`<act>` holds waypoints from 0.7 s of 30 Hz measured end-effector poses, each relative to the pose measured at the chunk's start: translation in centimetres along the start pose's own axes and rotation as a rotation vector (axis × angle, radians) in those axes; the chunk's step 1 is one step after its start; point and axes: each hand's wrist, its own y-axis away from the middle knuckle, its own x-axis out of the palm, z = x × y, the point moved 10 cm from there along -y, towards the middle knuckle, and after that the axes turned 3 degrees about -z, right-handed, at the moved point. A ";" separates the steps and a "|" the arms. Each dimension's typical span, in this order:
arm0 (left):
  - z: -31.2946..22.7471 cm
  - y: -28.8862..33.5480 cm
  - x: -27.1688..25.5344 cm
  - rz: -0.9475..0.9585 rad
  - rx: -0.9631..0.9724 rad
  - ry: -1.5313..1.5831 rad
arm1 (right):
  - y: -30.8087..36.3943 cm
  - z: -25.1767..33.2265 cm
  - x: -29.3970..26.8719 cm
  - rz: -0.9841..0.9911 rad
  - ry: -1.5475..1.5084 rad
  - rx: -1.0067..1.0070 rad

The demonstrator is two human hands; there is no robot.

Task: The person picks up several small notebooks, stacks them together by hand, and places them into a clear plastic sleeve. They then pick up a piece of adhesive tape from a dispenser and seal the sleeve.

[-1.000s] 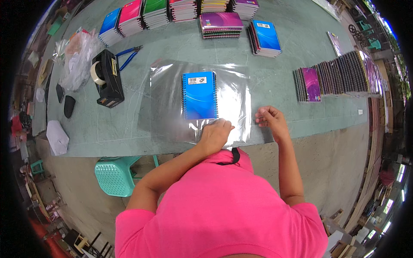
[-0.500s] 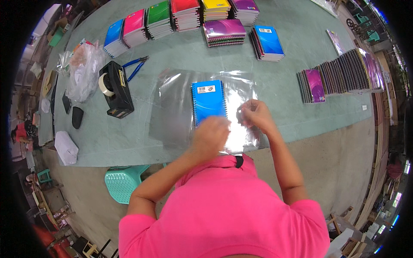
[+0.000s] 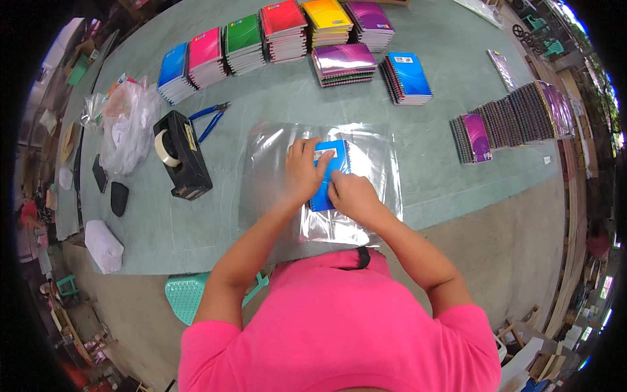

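A blue spiral-bound notebook (image 3: pixel 321 197) lies on a sheet of clear plastic film (image 3: pixel 382 150) near the table's front edge. My left hand (image 3: pixel 304 171) rests flat across the notebook's left side. Its fingers point away from me, and its thumb is spread over the white label on the cover. From the right, my right hand (image 3: pixel 356 198) comes over the cover with curled fingers, the thumb and forefinger close together at the notebook's middle. What those fingertips hold, if anything, is hidden.
A black tape dispenser (image 3: pixel 186 153) and blue-handled pliers (image 3: pixel 210 119) lie left of the film, near a crumpled plastic bag (image 3: pixel 130 130). Notebook stacks (image 3: pixel 284 36) line the back. A row of purple notebooks (image 3: pixel 516 116) stands at right. A green stool (image 3: pixel 186 297) sits below.
My left hand has moved up onto the notebook's left side. My right hand has come left from the film onto the cover. The notebook appears slightly farther right and lower in view.
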 end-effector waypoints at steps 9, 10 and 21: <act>-5.1 -6.3 3.0 0.241 0.082 -0.060 | 2.6 1.3 -0.3 -0.288 0.114 0.028; -3.5 -7.7 3.9 0.276 0.053 -0.041 | 3.3 2.1 -0.5 -0.301 0.098 0.002; -1.3 -10.1 11.7 0.859 0.169 0.259 | 3.0 1.9 -2.6 -0.123 0.011 -0.128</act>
